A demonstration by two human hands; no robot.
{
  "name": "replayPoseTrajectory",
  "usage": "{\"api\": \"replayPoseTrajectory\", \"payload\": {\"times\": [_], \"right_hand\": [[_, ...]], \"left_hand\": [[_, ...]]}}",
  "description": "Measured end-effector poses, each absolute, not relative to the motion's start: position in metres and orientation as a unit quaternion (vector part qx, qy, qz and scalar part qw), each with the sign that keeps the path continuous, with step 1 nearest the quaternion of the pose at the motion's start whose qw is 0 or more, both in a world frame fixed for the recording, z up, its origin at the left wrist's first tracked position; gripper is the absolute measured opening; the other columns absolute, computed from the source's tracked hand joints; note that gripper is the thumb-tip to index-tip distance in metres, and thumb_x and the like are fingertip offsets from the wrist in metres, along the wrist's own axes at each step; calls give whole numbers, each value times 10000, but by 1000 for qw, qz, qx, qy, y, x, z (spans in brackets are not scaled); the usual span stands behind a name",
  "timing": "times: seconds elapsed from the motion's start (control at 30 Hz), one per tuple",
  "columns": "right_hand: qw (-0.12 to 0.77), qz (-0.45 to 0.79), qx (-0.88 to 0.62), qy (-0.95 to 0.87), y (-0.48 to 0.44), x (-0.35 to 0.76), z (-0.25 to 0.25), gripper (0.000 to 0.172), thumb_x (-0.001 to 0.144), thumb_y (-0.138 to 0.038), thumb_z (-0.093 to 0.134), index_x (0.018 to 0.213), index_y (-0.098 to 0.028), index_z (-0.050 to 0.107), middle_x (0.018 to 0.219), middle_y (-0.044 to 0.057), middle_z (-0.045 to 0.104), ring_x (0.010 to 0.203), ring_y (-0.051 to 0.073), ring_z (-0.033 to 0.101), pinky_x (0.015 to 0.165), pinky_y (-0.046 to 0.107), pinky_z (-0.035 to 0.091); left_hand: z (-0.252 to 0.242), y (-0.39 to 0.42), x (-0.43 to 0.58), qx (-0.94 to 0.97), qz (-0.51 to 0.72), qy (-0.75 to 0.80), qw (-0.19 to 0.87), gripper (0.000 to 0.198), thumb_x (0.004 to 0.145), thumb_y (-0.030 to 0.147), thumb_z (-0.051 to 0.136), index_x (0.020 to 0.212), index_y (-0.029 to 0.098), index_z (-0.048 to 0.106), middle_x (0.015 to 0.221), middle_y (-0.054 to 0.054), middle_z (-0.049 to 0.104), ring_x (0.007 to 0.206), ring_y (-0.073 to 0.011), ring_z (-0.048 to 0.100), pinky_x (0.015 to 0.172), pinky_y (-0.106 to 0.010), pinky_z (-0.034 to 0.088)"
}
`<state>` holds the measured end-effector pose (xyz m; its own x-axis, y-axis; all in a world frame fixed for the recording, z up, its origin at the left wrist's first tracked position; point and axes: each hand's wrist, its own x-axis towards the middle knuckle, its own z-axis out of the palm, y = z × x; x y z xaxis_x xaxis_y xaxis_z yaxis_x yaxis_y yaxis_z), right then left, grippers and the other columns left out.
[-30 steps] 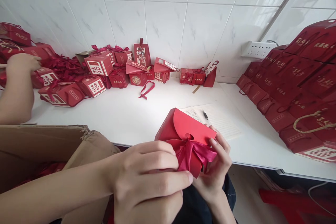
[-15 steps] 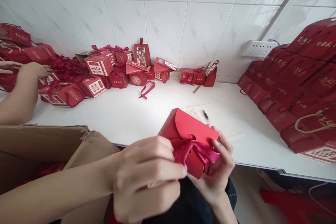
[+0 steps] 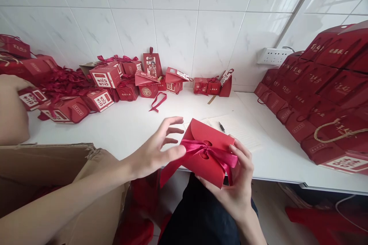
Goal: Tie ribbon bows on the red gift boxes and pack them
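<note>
As seen from the head, low at 6 o'clock, over the near edge of the table (image 3: 135,126): box (image 3: 211,166), red, tilted, flap shut, with a ribbon (image 3: 201,146) tied in a bow across its front. Gripped by the right hand (image 3: 238,189) from below and at its 3 o'clock side, fingers curled firmly round that corner. At the box's 9 o'clock, left hand (image 3: 152,153), spread wide, fingers fanned toward 1 o'clock, clasping nothing; thumb tip right at the ribbon's loose tail (touching or just beside, cannot tell). Beyond the box at 1 o'clock, a sheet (image 3: 244,132) with a pen (image 3: 221,126) on it. At 8 o'clock, an open carton (image 3: 51,160). Along the wall from 10 to 12 o'clock, small boxes (image 3: 105,77) in a heap; at 3 o'clock, stacked bags (image 3: 319,88), with a socket (image 3: 271,56) above. Far at 9 o'clock, another person's hand (image 3: 10,88) on one small box.
</note>
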<state>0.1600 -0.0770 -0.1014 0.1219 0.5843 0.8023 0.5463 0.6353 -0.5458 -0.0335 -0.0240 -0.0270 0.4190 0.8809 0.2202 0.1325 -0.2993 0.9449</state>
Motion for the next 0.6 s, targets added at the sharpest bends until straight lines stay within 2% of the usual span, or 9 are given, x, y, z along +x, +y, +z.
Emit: {"api": "replayPoseTrajectory", "payload": {"times": [0.07, 0.1, 0.2, 0.3, 0.47, 0.6], "right_hand": [[609, 28, -432, -665, -78, 160, -102, 799, 698, -305, 772, 1352, -292, 313, 1337, 133, 324, 1261, 342, 356, 936, 579, 441], [607, 32, -434, -665, -78, 160, -102, 796, 702, -303, 768, 1353, -292, 310, 1339, 133, 319, 1261, 341, 354, 937, 582, 439], [606, 40, -439, -663, -79, 159, -103, 781, 714, -287, 757, 1353, -296, 308, 1341, 127, 311, 1263, 338, 348, 936, 592, 438], [606, 47, -439, -662, -79, 159, -104, 769, 722, -271, 750, 1352, -304, 310, 1346, 122, 301, 1269, 339, 339, 934, 599, 440], [603, 53, -430, -669, -78, 155, -104, 751, 733, -271, 743, 1351, -311, 318, 1343, 117, 295, 1276, 342, 333, 926, 594, 454], [615, 45, -414, -670, -78, 151, -104, 746, 735, -252, 739, 1352, -299, 322, 1336, 120, 304, 1290, 331, 323, 927, 561, 470]], "left_hand": [[-29, -24, -33, 716, 373, 360, 467, 593, 740, 470, 620, 1255, 259, 415, 1330, -96, 449, 1198, -248, 473, 907, -360, 473], [-29, -25, -33, 726, 369, 364, 451, 546, 751, 458, 618, 1222, 253, 431, 1291, -91, 473, 1185, -240, 478, 917, -361, 463], [-26, -25, -34, 761, 376, 383, 365, 241, 812, 401, 572, 952, 215, 512, 1038, -46, 547, 1000, -182, 549, 877, -327, 458], [-22, -28, -32, 784, 405, 380, 277, 135, 858, 288, 531, 767, 195, 495, 832, 0, 527, 814, -121, 548, 772, -263, 459], [-15, -37, -26, 811, 495, 263, 169, 106, 820, 103, 562, 774, 183, 511, 758, 2, 573, 750, -110, 571, 691, -249, 476], [-9, -47, -26, 865, 467, 175, 56, 151, 767, 54, 624, 807, 174, 542, 711, -4, 613, 691, -117, 562, 662, -280, 481]]}}
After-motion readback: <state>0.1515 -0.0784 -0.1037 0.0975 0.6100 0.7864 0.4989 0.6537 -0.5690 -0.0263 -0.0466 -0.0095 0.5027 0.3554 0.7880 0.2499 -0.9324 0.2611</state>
